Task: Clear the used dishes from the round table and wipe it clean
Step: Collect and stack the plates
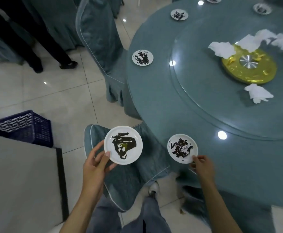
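My left hand (96, 163) holds a small white plate (123, 145) smeared with dark sauce, thumb on its rim, above a covered chair. My right hand (201, 165) pinches the near rim of a second sauce-smeared plate (182, 148) at the edge of the round table (154, 101), which has a teal cloth. More dirty plates sit along the table's rim: one at the left (142, 57), one farther back (179, 14), and another at the far right (262, 8). Crumpled white napkins (258, 95) lie on the glass turntable (204, 98).
A gold disc (249, 76) with a metal hub sits at the turntable's centre, with more napkins (221, 49) beside it. Covered chairs stand at the table: one near me (129, 182), one at the back (100, 39). A blue plastic crate (24, 126) and a grey counter (19, 182) are to my left. A person's legs (36, 39) stand at the far left.
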### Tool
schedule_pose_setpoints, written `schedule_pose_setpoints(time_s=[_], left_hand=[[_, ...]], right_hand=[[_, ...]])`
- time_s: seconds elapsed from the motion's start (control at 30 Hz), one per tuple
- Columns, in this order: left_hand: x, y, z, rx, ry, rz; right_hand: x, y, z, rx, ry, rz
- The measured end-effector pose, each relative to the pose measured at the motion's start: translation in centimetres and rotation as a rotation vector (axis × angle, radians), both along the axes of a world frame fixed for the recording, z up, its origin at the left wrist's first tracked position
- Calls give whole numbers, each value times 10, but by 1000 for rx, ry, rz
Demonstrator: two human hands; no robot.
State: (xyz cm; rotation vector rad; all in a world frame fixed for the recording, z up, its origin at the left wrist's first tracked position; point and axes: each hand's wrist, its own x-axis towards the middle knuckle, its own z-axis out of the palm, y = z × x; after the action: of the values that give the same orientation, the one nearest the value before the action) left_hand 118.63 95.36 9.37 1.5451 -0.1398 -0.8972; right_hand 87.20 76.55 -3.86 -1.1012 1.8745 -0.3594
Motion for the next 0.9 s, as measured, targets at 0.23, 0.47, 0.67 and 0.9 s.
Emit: schedule_pose_setpoints(time_s=[0.23,0.47,0.67,0.9], left_hand=[[119,-11,0,-55,36,-173],[228,-9,8,-98,31,-315],[292,2,20,-162,64,-333],[354,4,28,-179,54,-290]], right_hand=[[127,37,65,-166,-192,-103],[280,62,125,-242,-356,-93],[392,69,146,-277,-398,91],[474,75,154,-303,-484,203]])
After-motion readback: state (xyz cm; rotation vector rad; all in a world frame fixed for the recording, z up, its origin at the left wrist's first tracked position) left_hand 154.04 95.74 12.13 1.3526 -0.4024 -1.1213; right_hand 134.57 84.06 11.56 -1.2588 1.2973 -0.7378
